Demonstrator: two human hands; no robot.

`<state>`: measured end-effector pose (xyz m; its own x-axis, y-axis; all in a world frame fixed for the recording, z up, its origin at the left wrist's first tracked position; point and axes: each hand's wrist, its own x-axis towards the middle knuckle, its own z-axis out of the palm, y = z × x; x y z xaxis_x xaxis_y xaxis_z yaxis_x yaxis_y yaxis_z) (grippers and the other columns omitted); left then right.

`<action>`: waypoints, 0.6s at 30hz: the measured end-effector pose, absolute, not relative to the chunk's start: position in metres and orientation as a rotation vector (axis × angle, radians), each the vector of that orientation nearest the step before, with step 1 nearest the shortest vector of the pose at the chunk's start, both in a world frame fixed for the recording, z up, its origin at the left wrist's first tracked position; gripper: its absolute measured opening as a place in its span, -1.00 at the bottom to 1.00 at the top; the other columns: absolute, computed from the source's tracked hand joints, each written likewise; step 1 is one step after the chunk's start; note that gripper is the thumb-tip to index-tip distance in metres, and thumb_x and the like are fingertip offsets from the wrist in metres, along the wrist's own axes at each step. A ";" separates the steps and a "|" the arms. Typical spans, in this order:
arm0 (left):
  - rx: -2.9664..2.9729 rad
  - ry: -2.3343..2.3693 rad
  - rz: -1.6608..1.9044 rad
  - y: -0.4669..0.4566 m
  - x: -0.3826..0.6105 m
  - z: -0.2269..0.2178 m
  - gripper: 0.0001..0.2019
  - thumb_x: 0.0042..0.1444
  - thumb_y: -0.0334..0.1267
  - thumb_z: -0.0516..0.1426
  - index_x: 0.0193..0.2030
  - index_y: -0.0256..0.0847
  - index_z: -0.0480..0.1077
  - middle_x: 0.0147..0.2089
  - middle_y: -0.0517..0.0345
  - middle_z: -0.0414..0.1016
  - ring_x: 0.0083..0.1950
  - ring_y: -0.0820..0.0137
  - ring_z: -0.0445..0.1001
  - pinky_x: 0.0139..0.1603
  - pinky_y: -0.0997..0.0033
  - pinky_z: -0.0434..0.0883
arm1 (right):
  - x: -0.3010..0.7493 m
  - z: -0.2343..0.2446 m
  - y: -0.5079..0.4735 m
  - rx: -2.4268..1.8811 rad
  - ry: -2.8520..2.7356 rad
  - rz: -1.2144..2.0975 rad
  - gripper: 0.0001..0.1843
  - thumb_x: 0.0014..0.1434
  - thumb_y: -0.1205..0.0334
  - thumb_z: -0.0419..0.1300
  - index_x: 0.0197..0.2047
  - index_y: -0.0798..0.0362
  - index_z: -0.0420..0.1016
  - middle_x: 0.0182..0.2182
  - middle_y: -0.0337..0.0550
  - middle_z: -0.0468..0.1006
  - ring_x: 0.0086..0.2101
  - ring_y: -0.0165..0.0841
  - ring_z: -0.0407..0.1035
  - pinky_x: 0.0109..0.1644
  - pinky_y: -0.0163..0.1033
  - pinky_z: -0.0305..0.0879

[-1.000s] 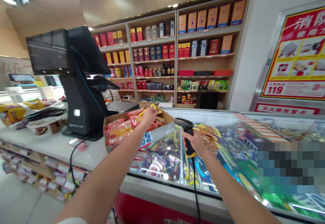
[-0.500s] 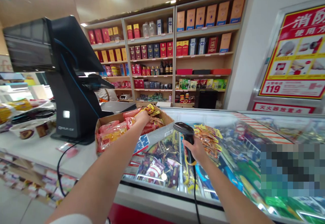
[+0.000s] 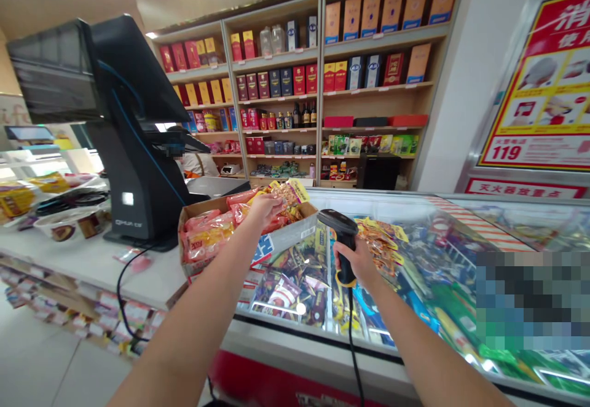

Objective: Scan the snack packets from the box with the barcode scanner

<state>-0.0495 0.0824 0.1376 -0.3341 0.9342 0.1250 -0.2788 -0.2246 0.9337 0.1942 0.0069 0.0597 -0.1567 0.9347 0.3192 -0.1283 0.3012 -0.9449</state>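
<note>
Black barcode scanner (image 3: 340,235) held in right hand (image 3: 357,264); left hand (image 3: 265,209) pinching snack packet (image 3: 284,197)

A black handheld barcode scanner (image 3: 345,241) with a yellow base is held upright, its cord hanging straight down. Just left of it, an open cardboard box (image 3: 283,241) rests across the counter (image 3: 92,265) and the glass-topped freezer (image 3: 442,210), filled with pink-red sausage packets (image 3: 207,241). A yellow-tagged snack packet (image 3: 288,193) lies on top, its contents hard to make out.
</note>
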 end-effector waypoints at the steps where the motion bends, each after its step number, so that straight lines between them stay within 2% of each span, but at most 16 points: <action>1: 0.896 1.014 1.702 0.076 -0.039 0.132 -0.75 -0.18 -0.53 0.29 -0.49 -0.25 0.28 -0.57 0.23 0.40 -0.48 0.42 0.51 -0.26 0.32 0.54 | 0.195 0.061 0.005 -0.783 -1.394 1.156 -0.72 -0.05 0.04 0.27 -0.51 0.05 0.32 -0.68 -0.29 0.37 -0.70 -0.43 0.26 -0.61 -0.29 0.24; 5: 0.764 0.828 1.770 0.061 0.006 0.100 -0.75 -0.09 -0.45 0.26 -0.42 -0.21 0.21 -0.53 0.25 0.41 -0.50 0.45 0.49 -0.21 0.26 0.53 | 0.198 0.062 0.002 -0.697 -1.402 1.215 -0.73 -0.02 0.04 0.25 -0.52 0.05 0.35 -0.66 -0.26 0.39 -0.68 -0.43 0.27 -0.59 -0.29 0.26; 10: 0.636 0.630 1.915 0.067 0.045 0.065 -0.61 -0.15 -0.25 0.34 -0.39 -0.18 0.15 -0.47 0.23 0.46 -0.38 0.40 0.55 -0.12 0.22 0.48 | 0.198 0.060 0.004 -0.770 -1.446 1.212 -0.74 -0.02 0.05 0.27 -0.46 0.05 0.34 -0.68 -0.29 0.39 -0.70 -0.43 0.27 -0.62 -0.30 0.24; 14: 0.653 0.553 2.002 0.076 0.051 0.051 -0.58 -0.17 -0.14 0.35 -0.36 -0.17 0.17 -0.40 0.20 0.49 -0.26 0.39 0.56 -0.03 0.23 0.44 | 0.197 0.060 0.006 -0.833 -1.443 1.234 -0.73 -0.03 0.06 0.28 -0.45 0.05 0.32 -0.68 -0.31 0.39 -0.72 -0.44 0.26 -0.64 -0.31 0.22; 18: 0.660 0.570 2.024 0.078 0.049 0.049 -0.61 -0.14 -0.15 0.32 -0.35 -0.16 0.17 -0.39 0.21 0.48 -0.26 0.41 0.54 -0.02 0.25 0.43 | 0.196 0.061 0.005 -0.846 -1.415 1.272 -0.72 -0.05 0.05 0.29 -0.47 0.06 0.34 -0.68 -0.30 0.38 -0.71 -0.44 0.25 -0.64 -0.31 0.25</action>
<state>0.0492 0.0783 0.0491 -0.4488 0.8637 0.2293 -0.6171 -0.4851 0.6195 0.1960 0.0047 0.0611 -0.2435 0.9438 0.2233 -0.1215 0.1988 -0.9725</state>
